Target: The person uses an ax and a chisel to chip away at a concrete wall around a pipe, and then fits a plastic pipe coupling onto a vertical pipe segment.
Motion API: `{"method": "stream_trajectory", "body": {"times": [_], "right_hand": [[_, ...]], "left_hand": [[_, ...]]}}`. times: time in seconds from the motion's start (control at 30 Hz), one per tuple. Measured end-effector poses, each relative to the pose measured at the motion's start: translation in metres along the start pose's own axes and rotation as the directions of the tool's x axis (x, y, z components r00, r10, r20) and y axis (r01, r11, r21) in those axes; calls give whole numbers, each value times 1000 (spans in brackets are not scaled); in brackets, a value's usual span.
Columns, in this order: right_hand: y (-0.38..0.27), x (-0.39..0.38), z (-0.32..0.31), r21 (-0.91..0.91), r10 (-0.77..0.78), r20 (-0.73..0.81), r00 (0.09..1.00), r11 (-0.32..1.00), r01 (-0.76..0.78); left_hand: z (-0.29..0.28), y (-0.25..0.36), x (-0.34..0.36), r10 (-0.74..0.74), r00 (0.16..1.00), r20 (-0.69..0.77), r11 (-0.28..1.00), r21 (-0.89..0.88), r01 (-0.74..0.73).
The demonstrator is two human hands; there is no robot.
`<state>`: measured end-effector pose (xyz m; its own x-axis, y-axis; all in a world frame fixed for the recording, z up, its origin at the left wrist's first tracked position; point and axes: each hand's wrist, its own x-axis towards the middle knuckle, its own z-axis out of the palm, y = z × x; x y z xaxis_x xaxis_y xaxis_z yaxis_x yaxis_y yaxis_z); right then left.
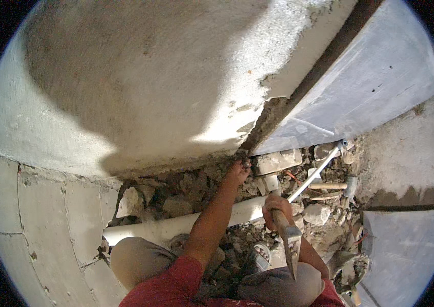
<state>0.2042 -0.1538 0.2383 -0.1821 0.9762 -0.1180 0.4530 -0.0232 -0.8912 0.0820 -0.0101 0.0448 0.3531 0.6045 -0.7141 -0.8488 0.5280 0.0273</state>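
Observation:
My right hand (277, 209) grips a pick hammer (291, 243) by its wooden handle. The hammer's metal head is turned back toward me, with its long pointed end above my right knee. At the foot of the plastered wall (150, 77), where it meets the dark corner groove (270, 118), my left hand (238, 170) is closed. Whatever those fingers hold is too small and shadowed to make out. Behind my right hand, a thick white pipe (176, 227) runs across the rubble and passes beneath my left forearm.
Broken stones (178, 205) and rubble fill the trench around me. A thin white pipe (315, 175) slants up to the right. Beside it lies a mallet (350, 187) with a wooden handle. Grey panels (352, 92) rise on the right; pale slabs (46, 220) lie left.

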Motion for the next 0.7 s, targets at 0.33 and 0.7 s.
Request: {"method": "stream_trajectory", "body": {"times": [0.33,0.7], "right_hand": [[13,-6,7,-480,68,223,973,876,49],[40,-70,18,-233,254,-41,966,938,-256]], "left_hand": [[3,13,-29,6,976,216,992,-121,20],[17,28,-37,-135,942,306,740,-601,301]]}}
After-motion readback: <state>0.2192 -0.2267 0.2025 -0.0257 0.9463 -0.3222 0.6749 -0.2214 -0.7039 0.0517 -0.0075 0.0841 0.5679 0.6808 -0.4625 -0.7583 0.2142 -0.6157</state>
